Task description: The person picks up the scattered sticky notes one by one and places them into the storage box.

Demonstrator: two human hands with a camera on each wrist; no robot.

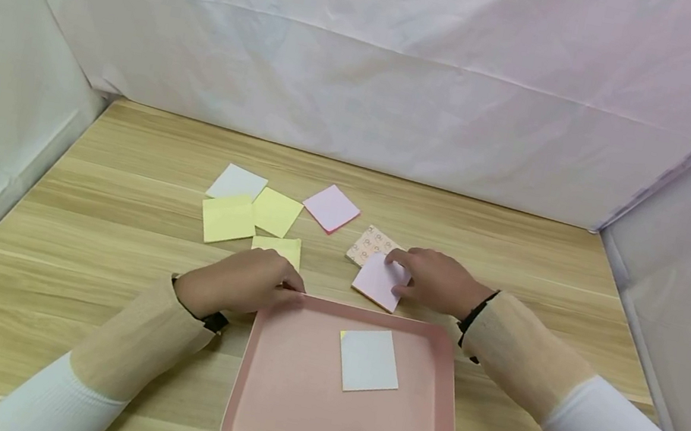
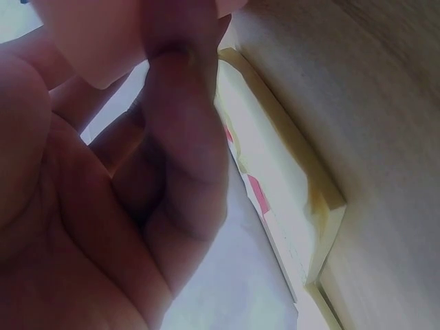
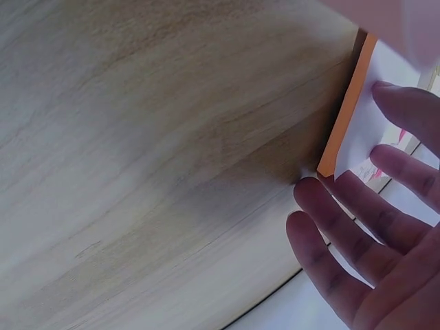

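Note:
In the head view my left hand grips the pink tray at its far left corner. The left wrist view shows those fingers bent around the tray's rim. My right hand rests its fingertips on a pale pink sticky-note pad just beyond the tray. From the right wrist, the pad's orange side faces the camera, with two digits on its top and the other fingers loosely extended. That pad overlaps a patterned pad. Inside the tray lies a white sticky-note pad.
Left of centre sit a yellow pad, another yellow pad and a white pad. A third yellow pad is just behind my left hand. Farther back lies a pink pad. A white curtain borders the wooden table.

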